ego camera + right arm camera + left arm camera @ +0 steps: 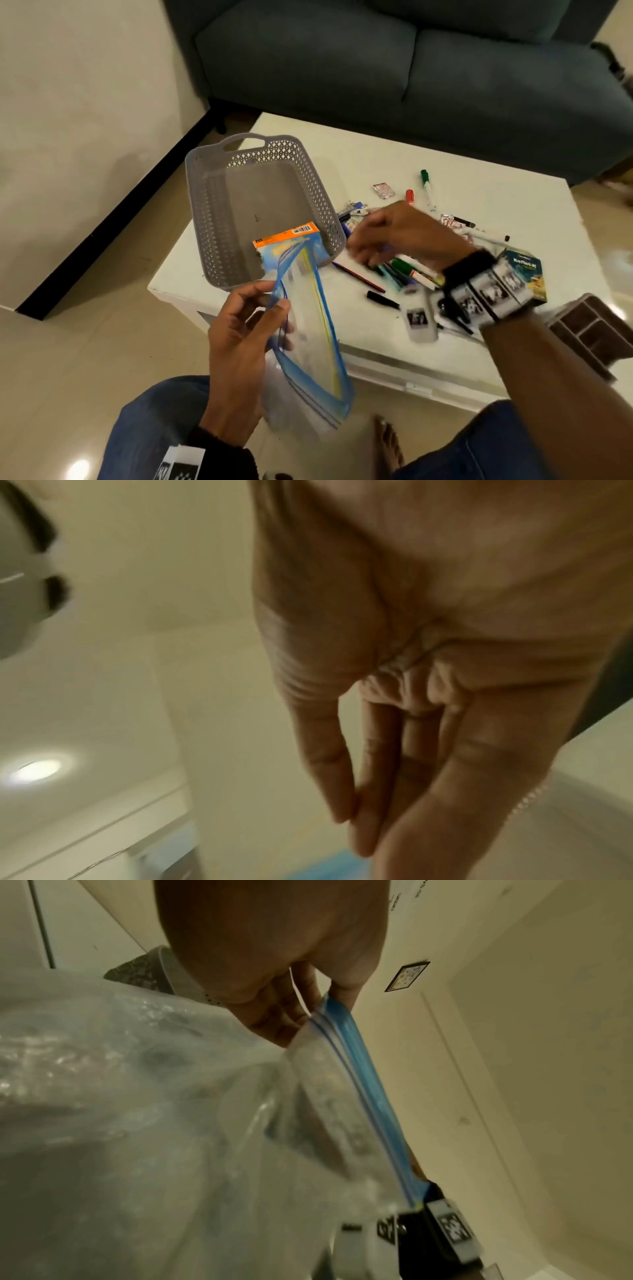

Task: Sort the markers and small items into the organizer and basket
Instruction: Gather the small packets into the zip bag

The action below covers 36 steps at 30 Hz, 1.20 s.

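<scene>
1. The left hand [239, 346] holds a clear zip bag [308, 329] with a blue edge. Its thumb and fingers pinch the open top of the bag, out in front of the white surface [479, 192], above the floor.
2. In the left wrist view the left hand [274, 961] has a grip on the blue strip of the bag [363, 1085], and the crinkly clear plastic fills most of the picture.
3. The far end of the bag has an orange card [287, 236] on it. That end lies over the near corner of the grey basket [205, 219], so it hides a bit of the rim.
4. The basket sits on the left part of the surface. Only the bag end reaches into it.
5. The right hand [404, 236] is over a pile of markers [411, 270], just right of the basket. It is blurry. In the right wrist view the right hand [411, 723] has straight fingers close together and holds nothing.
6. The hand covers part of the pile. A green marker [426, 188] and a red cap [409, 196] lie farther back, with small wrapped packets [383, 190] near them.
7. A black pen [382, 299] lies near the front edge.
8. A small teal box [524, 270] sits behind the right wrist.
9. A brown organizer [592, 329] with little sections is at the right edge, partly cut off.
10. A dark sofa [376, 61] stands behind the surface.
</scene>
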{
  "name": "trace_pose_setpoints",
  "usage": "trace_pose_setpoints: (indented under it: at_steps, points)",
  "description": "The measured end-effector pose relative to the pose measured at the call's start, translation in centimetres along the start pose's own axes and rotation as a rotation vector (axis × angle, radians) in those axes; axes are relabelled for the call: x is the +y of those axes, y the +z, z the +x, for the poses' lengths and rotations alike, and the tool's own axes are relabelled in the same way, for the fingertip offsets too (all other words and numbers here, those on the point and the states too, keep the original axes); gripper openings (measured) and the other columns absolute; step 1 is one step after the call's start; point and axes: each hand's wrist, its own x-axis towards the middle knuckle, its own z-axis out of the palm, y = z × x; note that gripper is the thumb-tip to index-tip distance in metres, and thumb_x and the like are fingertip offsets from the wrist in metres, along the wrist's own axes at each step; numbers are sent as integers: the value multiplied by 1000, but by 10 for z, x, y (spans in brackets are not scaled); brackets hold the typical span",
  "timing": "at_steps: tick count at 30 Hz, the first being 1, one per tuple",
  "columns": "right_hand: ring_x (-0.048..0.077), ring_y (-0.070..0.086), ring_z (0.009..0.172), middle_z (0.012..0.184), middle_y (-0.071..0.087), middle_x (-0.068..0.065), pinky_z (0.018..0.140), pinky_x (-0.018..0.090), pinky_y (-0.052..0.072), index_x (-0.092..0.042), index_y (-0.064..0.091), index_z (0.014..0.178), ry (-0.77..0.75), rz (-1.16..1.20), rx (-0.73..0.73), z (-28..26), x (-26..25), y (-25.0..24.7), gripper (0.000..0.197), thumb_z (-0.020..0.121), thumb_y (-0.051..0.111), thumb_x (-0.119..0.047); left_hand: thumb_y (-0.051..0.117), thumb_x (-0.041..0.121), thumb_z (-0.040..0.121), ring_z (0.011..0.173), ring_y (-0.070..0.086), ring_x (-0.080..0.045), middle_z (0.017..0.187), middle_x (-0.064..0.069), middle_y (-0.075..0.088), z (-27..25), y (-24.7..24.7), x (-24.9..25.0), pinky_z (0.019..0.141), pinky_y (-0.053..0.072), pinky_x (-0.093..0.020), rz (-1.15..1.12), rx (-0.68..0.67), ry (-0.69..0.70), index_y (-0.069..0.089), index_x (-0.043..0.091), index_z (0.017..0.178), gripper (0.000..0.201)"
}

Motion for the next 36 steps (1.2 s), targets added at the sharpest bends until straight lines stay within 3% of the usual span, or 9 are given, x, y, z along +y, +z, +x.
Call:
trace_pose_setpoints:
  at_steps: [3,6,10,14,17,26,29,33,36]
  points:
    - [31,64,110,114,70,10,89,35,53,-7,71,109,86,-468,360,75,34,-50,24,89,66,-20,64,5,86,72,68,-25,89,-11,68,1,5,-4,61,59,-34,-26,-21,-51,61,13,112,28]
    - [31,47,131,145,48,11,106,38,37,-9,47,141,287,-825,309,135,65,-69,60,91,64,-38,63,-2,85,78,70,-31,91,-17,66,2,12,-4,65,60,-38,-72,-30,-89,57,13,116,35]
    - [31,37,139,153,37,13,116,43,27,-9,39,147,284,-915,226,169,86,-65,75,89,62,-52,65,-2,82,77,70,-32,90,-17,66,7,18,-5,64,60,-39,-126,-18,-128,57,17,114,38]
    - [32,42,135,148,42,15,109,43,37,-13,48,141,208,-956,258,189,81,-56,71,86,66,-54,68,8,69,72,69,-31,83,-14,67,12,22,-2,63,59,-41,-132,-53,-131,58,18,111,45]
    - [31,50,124,135,53,15,102,39,43,-13,59,128,171,-948,292,196,81,-51,53,85,72,-41,69,11,65,71,69,-31,83,-15,67,15,20,-3,62,59,-40,-123,-77,-131,58,18,110,47]
    - [26,60,100,112,65,11,78,30,45,-10,69,97,56,-893,274,195,80,-42,15,88,68,-23,67,8,72,71,70,-30,81,-9,69,16,15,-2,62,60,-40,-91,-92,-149,56,17,110,41]
    - [28,63,94,100,69,13,77,32,49,-7,68,92,63,-905,284,194,76,-47,15,85,69,-20,67,14,67,73,71,-31,82,-8,69,17,16,-1,62,60,-40,-86,-75,-144,57,19,109,44]
    - [31,65,90,98,69,13,80,39,56,-5,66,97,158,-956,382,190,69,-73,36,77,79,-32,64,2,81,75,71,-30,83,-9,69,19,15,-2,62,60,-39,-62,-67,-140,57,19,110,35]
    - [31,66,93,98,69,13,76,35,53,-2,66,100,215,-963,421,184,65,-91,41,78,77,-36,60,-2,88,76,71,-30,83,-10,69,18,12,-3,61,60,-36,-54,-63,-138,56,19,111,31]
